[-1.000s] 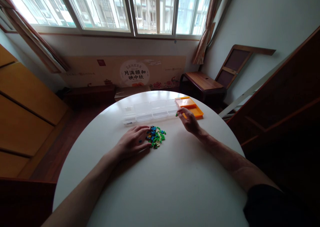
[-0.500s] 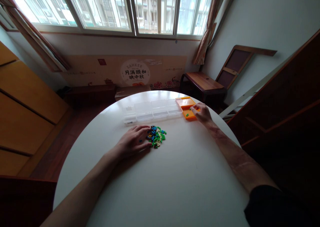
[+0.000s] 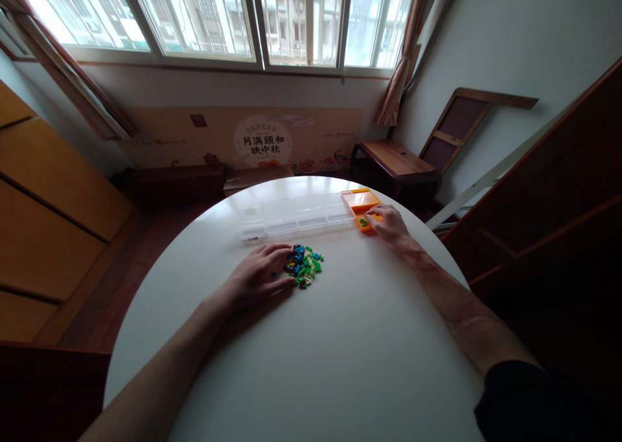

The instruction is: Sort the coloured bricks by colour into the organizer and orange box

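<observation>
My left hand point(image 3: 260, 270) rests on the white table with its fingers apart, curved around the left side of a pile of small building bricks point(image 3: 306, 267). The bricks are green, blue, dark, cream and yellow. A small blue brick point(image 3: 273, 274) lies under the arch of that hand. At the far right, my right hand point(image 3: 386, 223) is over an orange compartment box point(image 3: 363, 229) with its lid up. Its thumb and forefinger look slightly parted, just beside small green bricks point(image 3: 363, 222) inside the box. Nothing shows clearly between those fingertips.
A row of clear plastic compartment boxes point(image 3: 296, 216) stands along the far side of the round white table point(image 3: 311, 358), left of the orange box. Beyond the table are a wooden chair point(image 3: 398, 157), a printed cardboard panel point(image 3: 311, 127) and windows.
My right hand has come slightly lower and left within the orange box. The green brick it pinched now appears to lie beside the other one. My left hand has stayed in place.
</observation>
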Available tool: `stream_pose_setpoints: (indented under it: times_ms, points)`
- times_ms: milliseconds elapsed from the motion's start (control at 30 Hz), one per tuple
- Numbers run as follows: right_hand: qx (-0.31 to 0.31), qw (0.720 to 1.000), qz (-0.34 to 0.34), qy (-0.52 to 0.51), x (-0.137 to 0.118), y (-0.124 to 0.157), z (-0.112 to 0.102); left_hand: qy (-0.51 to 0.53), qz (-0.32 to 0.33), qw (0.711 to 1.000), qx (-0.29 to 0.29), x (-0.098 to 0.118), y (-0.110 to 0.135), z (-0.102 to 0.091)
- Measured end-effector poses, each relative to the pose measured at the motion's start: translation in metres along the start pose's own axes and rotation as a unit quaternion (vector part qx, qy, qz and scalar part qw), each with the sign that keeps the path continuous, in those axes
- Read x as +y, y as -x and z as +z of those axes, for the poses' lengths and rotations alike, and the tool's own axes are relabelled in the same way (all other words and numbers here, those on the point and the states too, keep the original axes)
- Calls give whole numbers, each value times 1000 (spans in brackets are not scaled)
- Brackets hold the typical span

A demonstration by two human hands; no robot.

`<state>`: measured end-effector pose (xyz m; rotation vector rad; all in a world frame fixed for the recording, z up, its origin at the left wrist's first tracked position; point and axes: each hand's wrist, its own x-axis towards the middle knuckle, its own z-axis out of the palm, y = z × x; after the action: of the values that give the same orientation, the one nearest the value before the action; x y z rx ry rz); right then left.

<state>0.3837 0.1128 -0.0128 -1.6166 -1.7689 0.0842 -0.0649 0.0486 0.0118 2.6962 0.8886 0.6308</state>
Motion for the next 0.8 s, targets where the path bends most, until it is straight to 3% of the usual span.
stream_pose_setpoints:
  times_ms: [100,200,400,567,800]
  points:
    - [12,999,-35,-13,-11,2,-3,3,1,1000,0,0,0,0]
    - [5,989,-139,-58,-34,7,-8,7,-1,1000,0,1,-1,-1]
    - [-177,920,-326,-125,-99,35,-6,8,-5,1000,-2,4,-2,-2]
    - [-218,895,-363,-136,-126,55,6,7,-6,1000,-4,4,-2,-2]
    - [-211,904,-347,-135,-134,61,5,2,-6,1000,-9,3,-1,-1]
